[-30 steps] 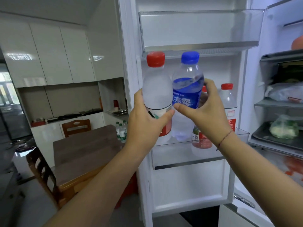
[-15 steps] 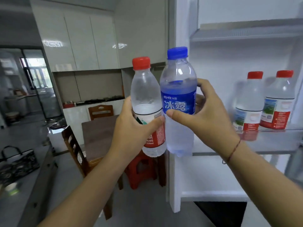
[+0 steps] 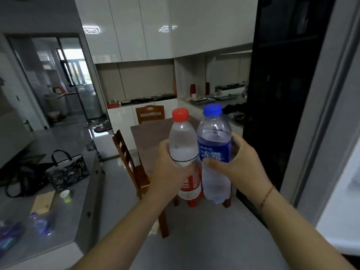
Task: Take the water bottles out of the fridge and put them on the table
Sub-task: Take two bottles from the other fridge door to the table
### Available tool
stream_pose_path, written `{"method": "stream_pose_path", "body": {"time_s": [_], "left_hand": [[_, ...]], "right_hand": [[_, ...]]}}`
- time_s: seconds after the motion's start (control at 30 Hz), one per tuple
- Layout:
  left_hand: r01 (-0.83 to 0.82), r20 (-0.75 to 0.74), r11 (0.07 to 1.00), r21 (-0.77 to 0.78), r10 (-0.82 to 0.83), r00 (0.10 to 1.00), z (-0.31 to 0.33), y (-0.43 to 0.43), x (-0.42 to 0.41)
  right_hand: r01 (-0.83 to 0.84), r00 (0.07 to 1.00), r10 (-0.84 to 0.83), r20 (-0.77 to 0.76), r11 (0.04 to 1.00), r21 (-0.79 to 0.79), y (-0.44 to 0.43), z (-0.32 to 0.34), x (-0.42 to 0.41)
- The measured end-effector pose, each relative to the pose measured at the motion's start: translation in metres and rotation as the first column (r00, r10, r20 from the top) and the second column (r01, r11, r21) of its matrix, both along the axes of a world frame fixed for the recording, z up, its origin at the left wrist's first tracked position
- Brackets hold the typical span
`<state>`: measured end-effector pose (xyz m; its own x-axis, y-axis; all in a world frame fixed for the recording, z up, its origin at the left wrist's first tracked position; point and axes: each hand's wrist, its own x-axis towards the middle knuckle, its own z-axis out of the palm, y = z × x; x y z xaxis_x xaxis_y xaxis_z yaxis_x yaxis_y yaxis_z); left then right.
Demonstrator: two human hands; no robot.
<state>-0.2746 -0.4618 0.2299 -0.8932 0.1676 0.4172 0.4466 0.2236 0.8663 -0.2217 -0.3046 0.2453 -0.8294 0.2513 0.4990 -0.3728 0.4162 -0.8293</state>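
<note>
Red-capped clear plastic bottle (image 3: 183,152) is sitting squeezed in the left hand (image 3: 171,172). Right hand (image 3: 241,168) is squeezing the blue-capped clear plastic bottle (image 3: 214,152). Both are hanging before the brown wooden table (image 3: 152,133).

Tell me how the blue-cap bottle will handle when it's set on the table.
The blue-cap bottle looks full, so probably heavy for its size. Its thin wall may give under the right hand. Tall and narrow, it could tip if it lands tilted. A fogged surface suggests some slipperiness.

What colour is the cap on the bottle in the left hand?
Red. The head view shows the cap clearly, atop the bottle in the left hand.
</note>
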Motion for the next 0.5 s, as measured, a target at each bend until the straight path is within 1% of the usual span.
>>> {"method": "stream_pose_path", "body": {"time_s": [0.23,0.4,0.5], "left_hand": [[0.023,0.087,0.999,0.029,-0.026,0.996,-0.047,-0.027,-0.089],[0.039,0.143,0.999,0.024,-0.042,0.989,-0.083,-0.021,-0.159],[0.039,0.16,0.999,0.02,-0.041,0.986,-0.098,-0.009,-0.203]], "right_hand": [[0.053,0.992,-0.048,0.119,0.998,-0.04,-0.023,-0.044,-0.078],[0.092,0.98,-0.074,0.187,0.992,-0.089,-0.01,-0.062,-0.139],[0.129,0.975,-0.103,0.195,0.983,-0.13,0.006,-0.072,-0.183]]}}
